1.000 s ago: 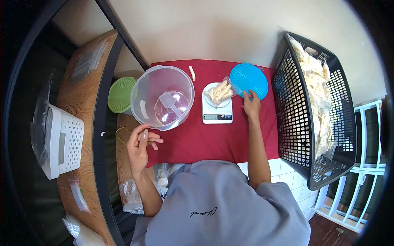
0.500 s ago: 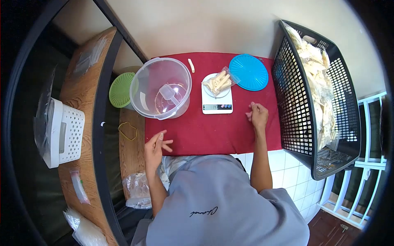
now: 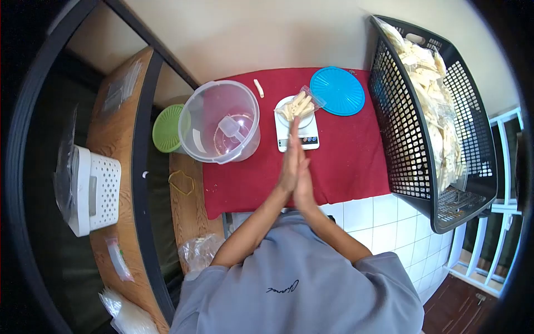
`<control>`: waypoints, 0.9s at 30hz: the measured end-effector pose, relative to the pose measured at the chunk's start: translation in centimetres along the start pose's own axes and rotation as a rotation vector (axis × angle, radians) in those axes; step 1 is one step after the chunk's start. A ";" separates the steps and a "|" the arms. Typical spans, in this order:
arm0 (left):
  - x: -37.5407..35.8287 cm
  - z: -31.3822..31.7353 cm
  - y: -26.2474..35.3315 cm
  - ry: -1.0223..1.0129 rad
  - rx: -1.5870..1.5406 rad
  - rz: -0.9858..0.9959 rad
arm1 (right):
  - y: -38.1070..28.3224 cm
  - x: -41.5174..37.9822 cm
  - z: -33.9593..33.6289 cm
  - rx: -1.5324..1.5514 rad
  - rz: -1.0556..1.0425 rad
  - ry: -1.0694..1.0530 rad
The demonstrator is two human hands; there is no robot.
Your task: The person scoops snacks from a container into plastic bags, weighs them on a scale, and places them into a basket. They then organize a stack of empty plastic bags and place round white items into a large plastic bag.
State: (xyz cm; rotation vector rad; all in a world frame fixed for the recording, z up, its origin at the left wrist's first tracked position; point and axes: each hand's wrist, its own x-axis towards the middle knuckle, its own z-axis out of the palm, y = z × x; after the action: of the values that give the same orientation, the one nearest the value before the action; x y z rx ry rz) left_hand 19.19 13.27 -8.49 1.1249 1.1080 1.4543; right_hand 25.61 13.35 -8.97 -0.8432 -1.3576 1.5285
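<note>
My left hand [image 3: 288, 168] and my right hand [image 3: 303, 179] are pressed palm to palm over the red cloth, fingers stretched straight forward. Nothing shows between them. Their fingertips overlap the front of a white digital kitchen scale [image 3: 282, 127], partly covering its display. On the scale's round plate lies a clear plastic bag of pale stick-shaped snacks [image 3: 300, 104]. To the left stands a large clear plastic tub [image 3: 192, 119], and a clear scoop [image 3: 230, 128] rests inside it. A single pale stick [image 3: 258, 88] lies on the cloth behind the tub.
A blue lid [image 3: 337, 91] lies at the back right. Beside the table, a black crate [image 3: 403, 133] holds many filled bags [image 3: 428, 83]. On the left are a green lid [image 3: 168, 128], a yellow rubber band [image 3: 182, 182], plastic bags [image 3: 201, 250] and a white basket [image 3: 104, 192] on a wooden shelf.
Both hands came inward from either side of the cloth and met palm to palm in front of the scale. The camera view shifted slightly; the bag stays on the scale.
</note>
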 end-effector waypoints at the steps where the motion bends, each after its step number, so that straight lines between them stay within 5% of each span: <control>1: 0.7 0.5 0.2 -0.055 -0.005 0.030 | -0.4 1.6 -0.3 0.154 -0.004 0.086; 3: -1.7 1.6 1.6 -0.219 0.258 0.216 | -1.5 4.7 -2.1 0.351 0.021 0.223; 7: 0.2 0.4 1.9 -0.176 0.510 0.371 | -1.1 1.9 -0.7 0.482 0.089 0.138; 9: 2.1 -1.0 2.1 -0.178 0.494 0.408 | -2.8 -1.2 1.2 0.653 0.281 0.158; 11: 2.6 -2.6 0.6 -0.191 0.627 0.365 | -2.9 -2.8 -0.2 0.578 0.217 -0.004; 15: -1.3 -4.9 -2.9 -0.122 0.657 0.104 | -5.3 -1.4 -5.1 0.401 -0.130 0.184; 18: -4.1 -6.4 -2.3 -0.162 0.371 -0.152 | -3.6 4.1 -6.9 -0.004 -0.030 0.463; 20: -5.8 -7.8 -1.8 -0.133 0.375 -0.139 | 0.1 8.3 -8.2 -0.071 0.151 0.570; 21: -6.8 -8.7 -1.4 -0.100 0.382 -0.142 | 1.1 9.9 -8.7 -0.072 0.140 0.573; 23: -8.0 -10.7 -0.2 -0.082 0.299 -0.221 | 2.7 12.8 -9.3 0.000 0.483 0.542; 27: -11.2 -14.4 -0.7 -0.054 0.323 -0.319 | 5.5 15.7 -9.0 0.116 0.478 0.538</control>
State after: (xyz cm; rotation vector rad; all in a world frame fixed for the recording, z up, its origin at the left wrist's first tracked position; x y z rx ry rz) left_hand 6.48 0.91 -12.82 1.1359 1.4455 1.0156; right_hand 27.14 31.30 -14.82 -1.4510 -0.6955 1.5493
